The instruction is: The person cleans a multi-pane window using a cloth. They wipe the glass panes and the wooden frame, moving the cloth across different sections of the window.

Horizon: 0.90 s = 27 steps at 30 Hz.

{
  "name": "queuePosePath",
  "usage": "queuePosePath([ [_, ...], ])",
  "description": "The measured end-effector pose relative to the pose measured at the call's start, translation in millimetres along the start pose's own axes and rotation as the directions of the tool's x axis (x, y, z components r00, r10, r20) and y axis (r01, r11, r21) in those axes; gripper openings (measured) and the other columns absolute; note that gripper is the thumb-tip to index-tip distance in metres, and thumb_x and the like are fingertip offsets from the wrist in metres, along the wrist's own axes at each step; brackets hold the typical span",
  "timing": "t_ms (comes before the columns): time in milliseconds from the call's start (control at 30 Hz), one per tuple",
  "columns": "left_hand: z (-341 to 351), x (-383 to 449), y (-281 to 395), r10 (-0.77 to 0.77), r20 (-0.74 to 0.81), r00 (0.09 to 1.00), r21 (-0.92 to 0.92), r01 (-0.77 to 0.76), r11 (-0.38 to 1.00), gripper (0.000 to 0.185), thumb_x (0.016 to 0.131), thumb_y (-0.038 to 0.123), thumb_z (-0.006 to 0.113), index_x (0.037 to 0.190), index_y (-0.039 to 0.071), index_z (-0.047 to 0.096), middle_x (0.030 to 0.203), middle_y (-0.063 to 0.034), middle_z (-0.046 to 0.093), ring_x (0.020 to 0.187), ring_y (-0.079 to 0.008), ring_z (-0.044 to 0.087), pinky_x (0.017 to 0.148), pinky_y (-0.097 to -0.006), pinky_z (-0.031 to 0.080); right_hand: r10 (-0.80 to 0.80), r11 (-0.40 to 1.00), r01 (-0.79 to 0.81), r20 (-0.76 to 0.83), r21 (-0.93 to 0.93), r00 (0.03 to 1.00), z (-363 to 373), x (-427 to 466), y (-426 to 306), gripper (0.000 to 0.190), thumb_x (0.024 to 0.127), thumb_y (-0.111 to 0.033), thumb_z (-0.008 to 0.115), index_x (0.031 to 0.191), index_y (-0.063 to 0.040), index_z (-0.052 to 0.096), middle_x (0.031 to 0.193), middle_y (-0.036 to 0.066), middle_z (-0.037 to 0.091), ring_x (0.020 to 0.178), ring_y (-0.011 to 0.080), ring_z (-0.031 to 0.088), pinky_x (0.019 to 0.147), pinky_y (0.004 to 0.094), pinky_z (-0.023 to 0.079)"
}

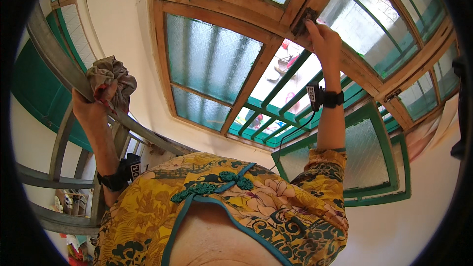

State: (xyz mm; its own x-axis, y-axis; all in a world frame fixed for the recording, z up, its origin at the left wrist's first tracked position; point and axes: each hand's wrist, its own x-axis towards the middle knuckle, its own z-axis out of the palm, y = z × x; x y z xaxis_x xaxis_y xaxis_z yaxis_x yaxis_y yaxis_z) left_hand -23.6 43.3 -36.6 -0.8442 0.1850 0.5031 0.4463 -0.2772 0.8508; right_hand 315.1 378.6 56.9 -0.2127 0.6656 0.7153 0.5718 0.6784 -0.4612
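My left hand (90, 109), low at the left, grips a grey metal rail (66, 62) together with a crumpled grey-brown cloth (116, 77) that has a reddish edge. My right hand (325, 38) reaches up to the wooden window frame (273, 18), its fingers on a dark metal latch or fitting (305, 22); the fingertips are partly hidden there. Textured glass panes (214, 59) fill the closed sash to the left of that hand. Behind my right forearm, green window bars (286, 79) cross an open section.
A green-framed sash with textured glass (369, 155) stands swung open at the right, near a pale curtain (436, 129). Grey metal railing (55, 181) runs down the left side. Green panelling (44, 96) lies beyond it, and various items sit on a shelf (74, 203) at lower left.
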Motion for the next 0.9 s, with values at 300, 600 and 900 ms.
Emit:
queuePosePath([
  [300,-5,0,0,-0.013,-0.025,1.0,-0.002,0.013,1.0,0.053,0.057,-0.009,0.079,0.105,-0.002,0.057,0.098,-0.0068,0.062,0.087,-0.0158,0.06,0.079,-0.0273,0.05,0.134,0.979,-0.164,0.224,0.123,0.965,-6,19,-20,0.033,0.078,-0.027,0.068,0.065,0.003,0.063,0.052,0.009,0.057,0.041,0.0138,0.051,0.04,0.027,0.038],
  [600,-2,2,-11,-0.016,-0.014,1.0,-0.031,0.015,0.999,0.053,0.058,-0.01,0.077,0.106,-0.003,0.056,0.101,-0.0092,0.063,0.088,-0.0169,0.061,0.078,-0.028,0.051,0.316,0.648,-0.394,0.241,0.652,0.918,7,4,-29,0.028,0.077,-0.022,0.073,0.064,-0.001,0.06,0.05,0.005,0.055,0.035,0.0089,0.046,0.032,0.0199,0.03],
  [900,-6,2,-5,0.016,0.025,1.0,-0.009,-0.016,1.0,0.055,0.061,-0.006,0.079,0.11,-0.003,0.054,0.103,-0.0134,0.063,0.09,-0.0205,0.064,0.078,-0.0305,0.055,0.326,0.782,-0.33,0.103,0.529,0.94,4,16,-43,0.026,0.079,-0.025,0.071,0.07,-0.002,0.061,0.055,0.006,0.059,0.039,0.0098,0.051,0.034,0.0197,0.031],
])
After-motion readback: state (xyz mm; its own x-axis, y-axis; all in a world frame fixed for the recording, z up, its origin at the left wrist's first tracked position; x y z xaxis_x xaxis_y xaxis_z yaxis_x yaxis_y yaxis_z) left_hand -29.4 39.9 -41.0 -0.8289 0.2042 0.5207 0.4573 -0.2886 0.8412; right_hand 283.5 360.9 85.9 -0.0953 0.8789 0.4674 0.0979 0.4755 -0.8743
